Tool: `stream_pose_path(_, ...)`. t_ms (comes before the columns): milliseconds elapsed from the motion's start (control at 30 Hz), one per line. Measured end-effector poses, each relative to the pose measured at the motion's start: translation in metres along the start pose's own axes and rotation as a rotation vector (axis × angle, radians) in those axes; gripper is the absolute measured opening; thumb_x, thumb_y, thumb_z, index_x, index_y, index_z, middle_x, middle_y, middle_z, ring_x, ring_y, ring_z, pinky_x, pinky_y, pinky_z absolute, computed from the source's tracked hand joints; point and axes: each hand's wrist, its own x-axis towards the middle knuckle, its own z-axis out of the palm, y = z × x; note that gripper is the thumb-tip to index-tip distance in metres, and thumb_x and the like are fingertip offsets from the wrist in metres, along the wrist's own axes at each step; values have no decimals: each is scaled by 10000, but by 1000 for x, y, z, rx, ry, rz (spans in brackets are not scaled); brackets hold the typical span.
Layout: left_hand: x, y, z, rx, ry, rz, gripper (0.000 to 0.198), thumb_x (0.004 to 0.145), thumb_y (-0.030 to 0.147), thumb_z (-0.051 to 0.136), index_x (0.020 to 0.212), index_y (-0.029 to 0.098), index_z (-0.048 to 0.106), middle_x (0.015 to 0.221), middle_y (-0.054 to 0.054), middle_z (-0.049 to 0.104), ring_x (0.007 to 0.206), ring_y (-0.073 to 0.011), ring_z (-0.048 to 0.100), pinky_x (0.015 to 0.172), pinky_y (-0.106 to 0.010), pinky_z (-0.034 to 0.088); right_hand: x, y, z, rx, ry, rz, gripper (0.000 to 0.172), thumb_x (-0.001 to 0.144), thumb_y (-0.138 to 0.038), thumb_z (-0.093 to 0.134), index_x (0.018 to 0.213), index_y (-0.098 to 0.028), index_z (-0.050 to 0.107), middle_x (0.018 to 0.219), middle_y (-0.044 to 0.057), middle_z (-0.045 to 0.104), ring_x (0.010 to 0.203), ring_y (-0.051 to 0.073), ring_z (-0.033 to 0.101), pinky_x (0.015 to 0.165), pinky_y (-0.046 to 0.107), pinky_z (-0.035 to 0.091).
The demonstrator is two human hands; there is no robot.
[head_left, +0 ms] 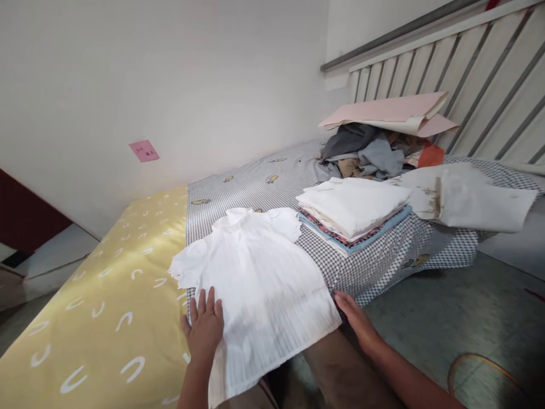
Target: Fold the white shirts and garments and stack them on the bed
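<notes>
A white short-sleeved blouse (pixel 264 289) with a high collar lies spread out in front of me, its collar pointing away. Its hem hangs over the near edge, above my legs. My left hand (pixel 204 324) lies flat on the blouse's left side, fingers spread. At the right side near the hem is my right hand (pixel 355 315), its fingers partly hidden under or behind the cloth edge, so I cannot tell whether it grips the fabric. Just beyond, to the right, sits a stack of folded clothes (pixel 353 207), white on top with blue and patterned layers below.
Under the blouse is a checked sheet (pixel 238 193), beside a yellow patterned cover (pixel 128 284). Mixed clothes (pixel 361 147) lie heaped at the back right beneath a pink sheet (pixel 387 111). A whitish bag-like piece (pixel 481 196) lies nearer. A white slatted rail (pixel 447 74) borders the right.
</notes>
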Motion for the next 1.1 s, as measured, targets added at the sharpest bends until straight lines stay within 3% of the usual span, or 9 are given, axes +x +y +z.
stream_pose_path(133,1,-1,1,-8,-2,-6,584,1014,453,196,1559,324,360,1677,12,282,1554,-290,232,1232,-583,216,-11,-23,13,204,-201,124,502,705,-589,754,1061,-249,658,937,66,782,943,311,730,886,482,551)
stream_pose_path(267,2,-2,4,-41,12,-18,585,1008,455,201,1558,337,360,1676,10,287,1548,-296,252,1225,-594,220,-21,-46,18,296,-230,196,437,637,-516,820,929,-217,693,862,56,789,831,293,735,778,414,558)
stream_pose_path(567,-6,10,3,-170,-3,-36,533,989,413,353,1481,266,495,1656,-106,344,1525,-344,302,1196,-649,255,-41,-98,21,524,-317,297,389,724,-458,814,999,-198,725,939,68,804,846,256,747,709,338,547)
stream_pose_path(667,-32,36,1,-299,110,235,556,980,447,396,1471,206,497,1657,-157,322,1506,-337,346,1153,-568,388,-47,-112,29,581,-341,311,419,727,-464,808,1044,-205,721,991,72,802,901,271,744,736,356,560)
stream_pose_path(767,-68,74,8,-446,228,589,733,945,550,480,1567,195,325,1648,-176,329,1493,-303,376,1144,-477,431,-51,-127,37,590,-395,274,466,732,-474,804,1102,-205,712,1028,73,796,934,283,737,787,385,566)
stream_pose_path(833,-90,101,15,-452,249,743,942,864,626,589,1602,171,220,1634,-202,345,1491,-336,372,1148,-507,425,-54,-136,43,568,-423,216,471,743,-481,797,1117,-208,705,1030,64,790,942,282,727,823,397,559)
stream_pose_path(900,-106,125,18,-427,215,832,913,848,560,633,1591,178,263,1613,-183,396,1477,-343,394,1159,-536,409,-54,-142,48,499,-447,155,415,750,-500,793,1040,-216,712,983,40,782,928,263,712,836,383,547)
stream_pose_path(1000,-111,149,11,-481,99,742,572,888,293,509,1455,216,510,1464,-117,598,1310,-287,585,1105,-476,473,-44,-144,53,349,-529,96,370,796,-573,742,853,-210,697,862,21,744,868,221,688,805,343,540)
stream_pose_path(1100,-101,154,1,-639,12,387,415,868,243,405,1175,242,684,1126,-97,769,980,-266,719,888,-411,572,-11,-139,57,385,-464,145,397,833,-608,682,944,-227,672,927,31,726,793,198,699,722,338,558)
